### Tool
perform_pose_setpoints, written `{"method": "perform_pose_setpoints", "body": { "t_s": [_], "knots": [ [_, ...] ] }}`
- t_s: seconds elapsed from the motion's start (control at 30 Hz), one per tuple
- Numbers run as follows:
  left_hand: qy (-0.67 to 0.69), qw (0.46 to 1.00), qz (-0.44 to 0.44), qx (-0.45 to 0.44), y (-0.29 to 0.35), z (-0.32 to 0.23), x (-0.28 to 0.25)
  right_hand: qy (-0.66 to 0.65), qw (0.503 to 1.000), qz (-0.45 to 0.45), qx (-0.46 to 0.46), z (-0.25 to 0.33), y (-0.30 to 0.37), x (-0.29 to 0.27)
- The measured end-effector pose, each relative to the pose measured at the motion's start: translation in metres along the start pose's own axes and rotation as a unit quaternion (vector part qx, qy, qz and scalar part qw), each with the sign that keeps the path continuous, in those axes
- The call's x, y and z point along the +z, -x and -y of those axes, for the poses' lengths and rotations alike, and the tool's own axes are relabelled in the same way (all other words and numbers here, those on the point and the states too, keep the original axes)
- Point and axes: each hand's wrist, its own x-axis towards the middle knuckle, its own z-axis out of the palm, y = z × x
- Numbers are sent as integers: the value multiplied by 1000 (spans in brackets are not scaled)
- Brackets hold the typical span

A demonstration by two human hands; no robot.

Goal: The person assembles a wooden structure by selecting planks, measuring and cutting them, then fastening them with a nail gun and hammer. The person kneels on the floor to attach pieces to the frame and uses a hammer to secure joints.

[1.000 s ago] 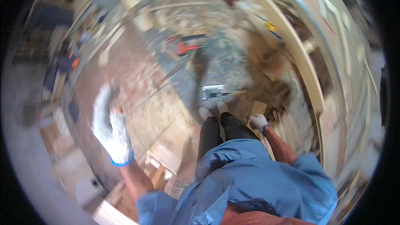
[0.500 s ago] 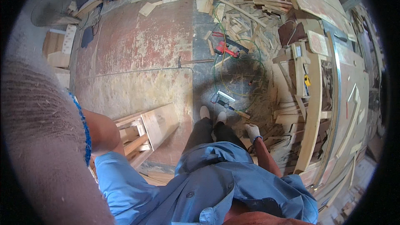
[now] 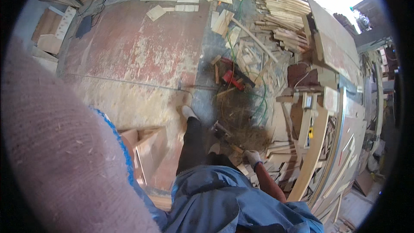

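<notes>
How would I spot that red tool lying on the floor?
Start at the big worn reddish floor panel. Just past its right edge, among wood scraps, lies the red tool with a green cord trailing off. It is the only bright red thing among pale offcuts.

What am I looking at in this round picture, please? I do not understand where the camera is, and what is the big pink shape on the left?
The camera sits on a person's head and looks straight down, so the round lens bends everything near the rim. The big pinkish shape is the person's left hand in a knitted work glove with a blue cuff, raised very close to the lens. The right hand, also gloved, hangs low beside the blue shirt; both hands seem to hold nothing. Below are dark trousers and a light shoe. The worn reddish floor carries wood offcuts, a red power tool with a green cable, and sawdust.
</notes>
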Motion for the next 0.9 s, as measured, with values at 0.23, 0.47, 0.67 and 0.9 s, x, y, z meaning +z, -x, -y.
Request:
{"method": "perform_pose_setpoints", "body": {
  "t_s": [0.23, 0.47, 0.67, 0.9],
  "knots": [
    [-6, 998, -38, -44, 16, 99, 7, 68, 996, -15, -61, 63, -73, 48],
    [21, 996, -5, -85, -12, 188, 13, 6, 996, 6, -93, 252, -45, 130],
    [15, 973, 94, -212, -6, 299, 55, -26, 994, 5, -106, 340, -93, 133],
    [72, 714, 384, -580, 118, 439, 174, 147, 985, -35, -78, 372, -199, 116]
  ]
}}
